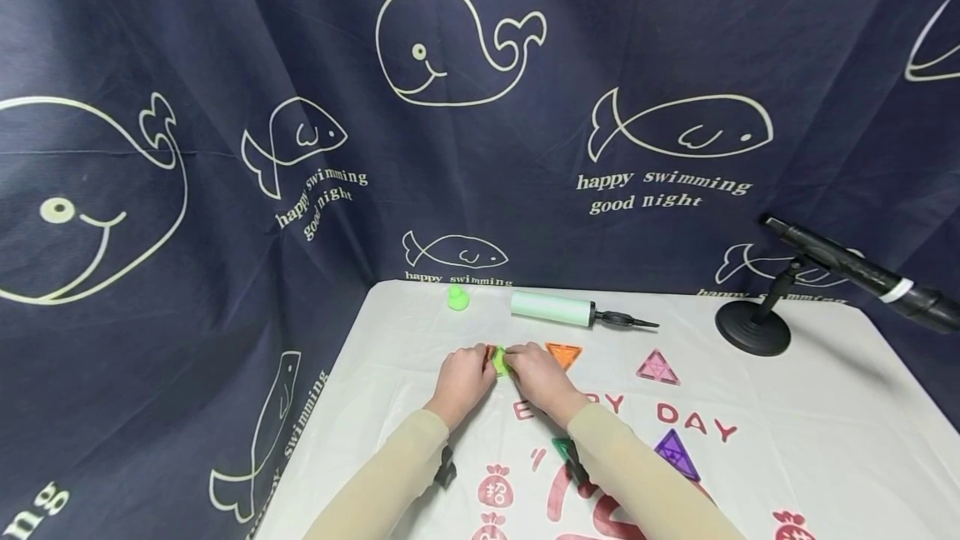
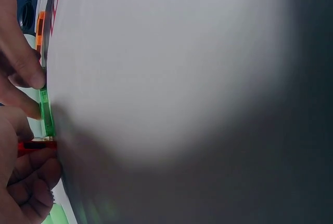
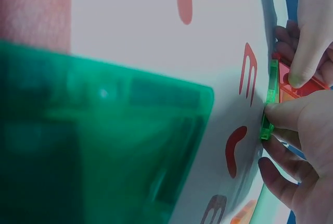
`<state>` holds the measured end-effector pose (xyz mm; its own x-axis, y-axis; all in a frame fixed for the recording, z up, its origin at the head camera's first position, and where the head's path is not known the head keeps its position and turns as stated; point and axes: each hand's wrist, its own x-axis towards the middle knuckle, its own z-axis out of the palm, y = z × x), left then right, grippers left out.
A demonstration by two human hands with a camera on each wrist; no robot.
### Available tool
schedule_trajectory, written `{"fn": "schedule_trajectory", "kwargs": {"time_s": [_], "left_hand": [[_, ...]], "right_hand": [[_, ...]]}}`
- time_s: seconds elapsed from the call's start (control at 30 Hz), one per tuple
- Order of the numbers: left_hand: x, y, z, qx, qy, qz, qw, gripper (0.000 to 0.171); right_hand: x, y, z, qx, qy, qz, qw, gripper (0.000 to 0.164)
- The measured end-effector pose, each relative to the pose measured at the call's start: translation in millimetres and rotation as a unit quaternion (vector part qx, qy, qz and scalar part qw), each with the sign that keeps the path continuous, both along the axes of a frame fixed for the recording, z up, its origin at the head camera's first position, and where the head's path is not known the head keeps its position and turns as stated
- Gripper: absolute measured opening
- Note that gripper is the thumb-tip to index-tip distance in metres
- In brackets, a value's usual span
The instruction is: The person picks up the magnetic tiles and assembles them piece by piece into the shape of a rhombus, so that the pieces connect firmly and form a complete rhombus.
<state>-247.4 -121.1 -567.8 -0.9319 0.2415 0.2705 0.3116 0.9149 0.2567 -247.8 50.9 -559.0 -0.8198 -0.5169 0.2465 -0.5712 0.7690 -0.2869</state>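
- Nearest, a purple tile (image 1: 677,454) and a dark green tile (image 1: 562,446) lie loose, unjoined.
- Farther in, on the white table (image 1: 408,332), the left hand (image 1: 462,375) grips a red tile (image 3: 312,87) tilted upright; the right (image 1: 540,373) pinches a lime tile (image 3: 271,91), nearly flat — apparently one join under way.
- The lime tile's visible edge runs hand to hand — its apex hidden.
- Beyond, an orange tile (image 1: 563,354) points personward, a pink tile (image 1: 657,368) away; both separate.

Both hands (image 1: 462,379) meet at a small green piece (image 1: 501,362) (orange triangle (image 1: 562,354) nearby).
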Motion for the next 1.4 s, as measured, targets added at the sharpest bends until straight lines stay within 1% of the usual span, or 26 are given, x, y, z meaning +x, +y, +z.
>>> {"fn": "schedule_trajectory", "kwargs": {"time_s": [0.1, 0.23, 0.37, 0.5, 0.63, 0.73, 0.93, 1.07, 1.23, 1.3, 1.4], "left_hand": [[1.3, 1.2, 1.4, 0.005, -0.001, -0.001, 1.0000, 0.014], [2.1, 0.5, 0.3, 0.005, -0.001, -0.008, 1.0000, 0.014], [2.0, -3.6, -3.0, 0.009, -0.016, -0.020, 0.9996, 0.012], [1.9, -9.3, -7.8, 0.023, -0.029, -0.032, 0.9988, 0.013], [2.8, -13.5, -12.6, 0.030, -0.023, -0.040, 0.9985, 0.013], [4.1, -14.8, -13.8, 0.037, -0.020, -0.046, 0.9980, 0.011], [6.5, -15.1, -12.5, 0.042, -0.019, -0.053, 0.9975, 0.009], [7.4, -14.1, -11.7, 0.035, -0.023, -0.050, 0.9978, 0.009], [7.7, -12.5, -10.8, 0.031, -0.029, -0.046, 0.9980, 0.009], [7.8, -12.2, -9.9, 0.030, -0.031, -0.045, 0.9980, 0.009], [8.4, -11.7, -7.7, 0.027, -0.038, -0.043, 0.9980, 0.009]], "right_hand": [[0.1, -0.6, -0.8, -0.008, -0.006, -0.003, 1.000, 0.018], [0.2, 0.2, -1.2, -0.014, -0.006, -0.005, 1.000, 0.018], [0.2, 1.2, -1.6, -0.014, -0.009, -0.010, 1.000, 0.018], [0.5, 0.8, -1.2, -0.005, -0.012, -0.016, 1.000, 0.019], [1.1, 0.0, -0.7, -0.001, -0.014, -0.017, 1.000, 0.020], [1.3, 0.0, -1.5, -0.002, -0.012, -0.017, 1.000, 0.020], [2.7, 2.8, -2.0, -0.009, -0.018, -0.012, 1.000, 0.025], [3.6, 5.5, -1.4, -0.008, -0.037, -0.011, 0.999, 0.029], [4.5, 9.8, -0.7, -0.033, -0.061, -0.011, 0.998, 0.034], [3.8, 12.8, -0.8, -0.042, -0.061, -0.013, 0.997, 0.034], [2.4, 19.1, -0.1, -0.043, -0.055, -0.020, 0.997, 0.036]]}}
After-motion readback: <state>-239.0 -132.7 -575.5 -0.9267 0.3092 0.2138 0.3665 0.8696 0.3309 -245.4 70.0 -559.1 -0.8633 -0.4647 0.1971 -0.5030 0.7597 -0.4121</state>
